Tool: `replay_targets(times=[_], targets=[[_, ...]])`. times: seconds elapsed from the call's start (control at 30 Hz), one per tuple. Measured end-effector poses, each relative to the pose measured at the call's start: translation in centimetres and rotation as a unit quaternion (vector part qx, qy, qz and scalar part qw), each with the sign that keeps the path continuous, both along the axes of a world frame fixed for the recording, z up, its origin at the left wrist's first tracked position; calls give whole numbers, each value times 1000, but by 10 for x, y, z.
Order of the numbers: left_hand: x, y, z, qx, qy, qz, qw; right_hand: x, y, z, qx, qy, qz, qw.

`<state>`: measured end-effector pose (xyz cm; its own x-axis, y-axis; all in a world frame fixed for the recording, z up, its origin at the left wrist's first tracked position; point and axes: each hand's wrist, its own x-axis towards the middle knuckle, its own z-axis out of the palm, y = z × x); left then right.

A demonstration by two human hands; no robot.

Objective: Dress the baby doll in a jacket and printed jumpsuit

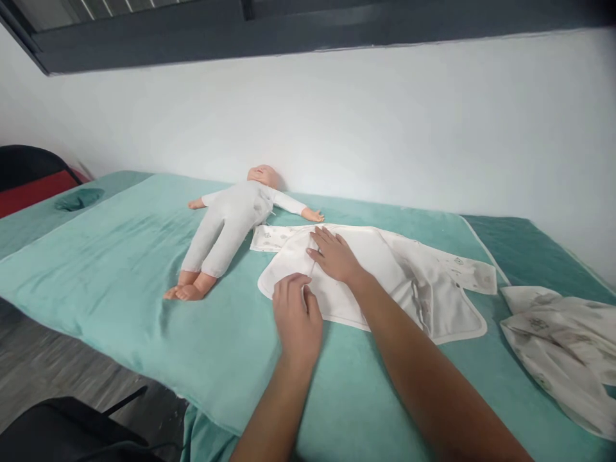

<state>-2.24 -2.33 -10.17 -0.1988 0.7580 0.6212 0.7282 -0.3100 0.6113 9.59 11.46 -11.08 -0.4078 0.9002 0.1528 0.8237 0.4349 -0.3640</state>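
Observation:
A small white baby jacket (359, 247) lies spread out on the green bed cover, opened flat with its sleeves stretched to both sides. My right hand (334, 256) rests flat on the jacket's upper left part, fingers extended. Near its lower left edge is my left hand (298, 314), fingers bent and touching the cloth, the thumb standing apart from them; nothing shows in its grasp. Behind and to the left, a baby doll (231, 218) in a white suit lies on its back with arms outspread. One doll hand is just beyond the jacket's left sleeve.
Another crumpled printed white garment (563, 346) lies at the right. The green bed cover (120, 276) reaches to a white wall (385, 135) at the back. A black chair (67, 430) stands at the lower left, and a black and red seat (36, 179) is beyond the far left edge.

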Motion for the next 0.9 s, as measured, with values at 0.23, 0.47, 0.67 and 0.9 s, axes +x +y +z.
replay_targets(times=[0.23, 0.47, 0.67, 0.9], targets=[[5, 4, -4, -115, 165, 26, 979, -3, 14, -2, -3, -57, -5, 998], [4, -7, -4, -136, 179, 34, 974, -2, 18, 2, 0, -77, 3, 997], [2, -9, -3, -97, 182, 26, 978, 10, -23, 6, 14, -88, 27, 996], [2, -11, -1, -27, 181, -103, 978, 48, -100, 7, 49, -98, 75, 991]])
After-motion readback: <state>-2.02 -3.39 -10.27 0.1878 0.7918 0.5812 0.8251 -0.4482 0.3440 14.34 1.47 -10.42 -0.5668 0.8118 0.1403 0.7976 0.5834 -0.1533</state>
